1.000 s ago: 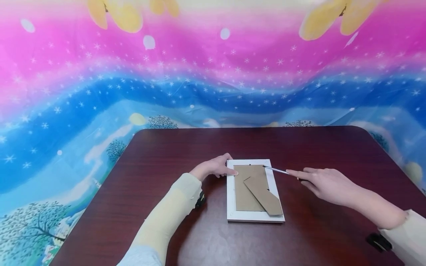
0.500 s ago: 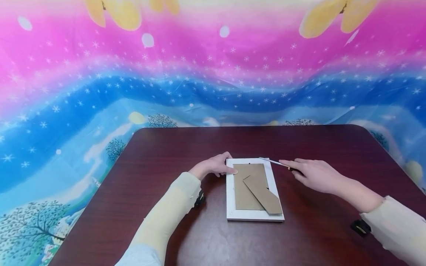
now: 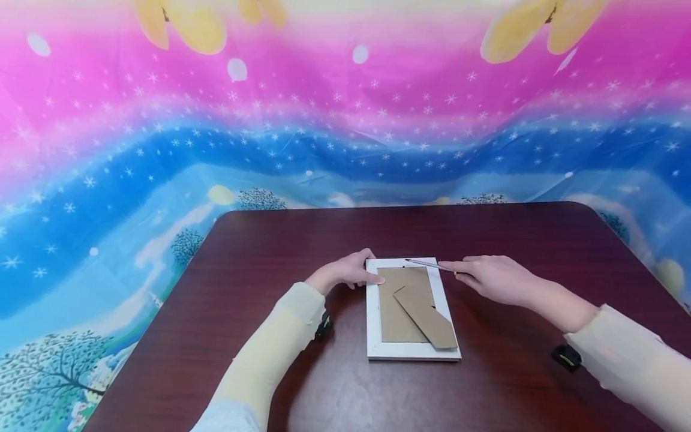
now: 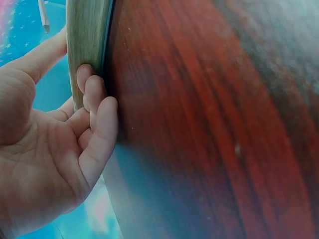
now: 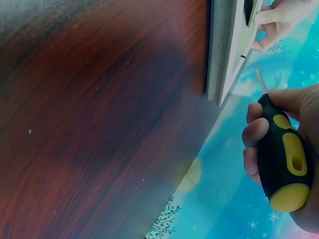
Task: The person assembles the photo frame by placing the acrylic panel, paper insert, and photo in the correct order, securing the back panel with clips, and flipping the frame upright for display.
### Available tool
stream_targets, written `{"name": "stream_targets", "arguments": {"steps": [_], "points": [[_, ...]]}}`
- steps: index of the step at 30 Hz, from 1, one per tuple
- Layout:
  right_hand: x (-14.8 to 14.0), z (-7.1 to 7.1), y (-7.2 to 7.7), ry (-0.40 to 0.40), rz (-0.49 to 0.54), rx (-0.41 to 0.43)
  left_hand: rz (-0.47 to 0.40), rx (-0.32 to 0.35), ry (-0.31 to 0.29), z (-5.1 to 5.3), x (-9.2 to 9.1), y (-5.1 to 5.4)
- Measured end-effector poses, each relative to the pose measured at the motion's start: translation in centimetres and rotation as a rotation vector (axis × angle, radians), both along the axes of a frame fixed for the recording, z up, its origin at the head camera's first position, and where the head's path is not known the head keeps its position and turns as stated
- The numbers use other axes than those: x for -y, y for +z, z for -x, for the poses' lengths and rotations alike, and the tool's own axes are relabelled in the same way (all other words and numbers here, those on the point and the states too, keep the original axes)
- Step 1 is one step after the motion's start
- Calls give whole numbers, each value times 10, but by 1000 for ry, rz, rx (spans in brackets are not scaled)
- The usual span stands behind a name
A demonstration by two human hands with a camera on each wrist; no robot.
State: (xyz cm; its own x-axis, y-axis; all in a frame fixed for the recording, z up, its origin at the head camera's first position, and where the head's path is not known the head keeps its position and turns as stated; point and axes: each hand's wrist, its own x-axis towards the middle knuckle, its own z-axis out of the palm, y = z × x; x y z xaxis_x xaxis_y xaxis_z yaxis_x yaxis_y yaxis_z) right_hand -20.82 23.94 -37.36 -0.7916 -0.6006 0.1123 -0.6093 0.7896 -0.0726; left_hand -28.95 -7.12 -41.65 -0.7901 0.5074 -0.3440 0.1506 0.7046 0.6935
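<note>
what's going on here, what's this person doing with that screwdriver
A person is working at the back of a frame lying back-up on the table. The left hand grips its left edge near the far corner. The right hand holds the screwdriver, its tip at the far edge; whether it touches is unclear. The brown backing is in place, its stand slanting across it.

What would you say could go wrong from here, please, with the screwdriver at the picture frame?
The screwdriver points across the frame's far end toward the left hand, so a slip might jab the fingers.

Only that hand holds the picture frame, near one far corner, so a hard push could swivel it on the glossy table.

The brown stand leg slants out over the white border, so it might get knocked or bent.
</note>
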Motion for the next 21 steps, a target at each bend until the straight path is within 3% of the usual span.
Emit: {"name": "stream_targets", "arguments": {"steps": [14, 21], "points": [[7, 2, 1, 5, -19, 105, 19, -16, 22, -2, -3, -1], [8, 5, 7, 53, 19, 140, 22, -14, 42, -2, -3, -2]]}}
